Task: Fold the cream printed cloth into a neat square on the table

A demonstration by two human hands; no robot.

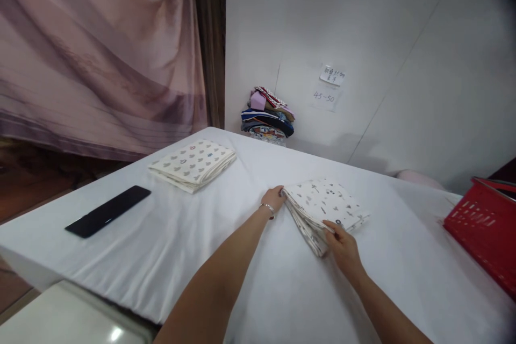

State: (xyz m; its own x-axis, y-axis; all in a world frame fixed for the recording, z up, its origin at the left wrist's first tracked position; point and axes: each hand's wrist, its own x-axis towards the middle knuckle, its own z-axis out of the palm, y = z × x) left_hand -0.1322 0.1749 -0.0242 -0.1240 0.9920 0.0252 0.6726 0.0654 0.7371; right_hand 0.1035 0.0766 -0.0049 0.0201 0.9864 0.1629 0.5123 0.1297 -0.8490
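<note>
A folded white cloth with small grey prints (327,201) lies on the white table (201,258). My left hand (274,197), a bracelet on its wrist, grips the cloth's left corner with curled fingers. My right hand (342,244) pinches the cloth's near edge, thumb on top. A second folded white cloth with grey and red prints (192,164) lies apart at the table's far left.
A long black flat object (108,210) lies near the table's left edge. A red plastic basket (484,231) stands at the right. A pile of coloured folded clothes (268,115) rests against the wall, beneath paper labels (331,76). A pink curtain (100,48) hangs at left.
</note>
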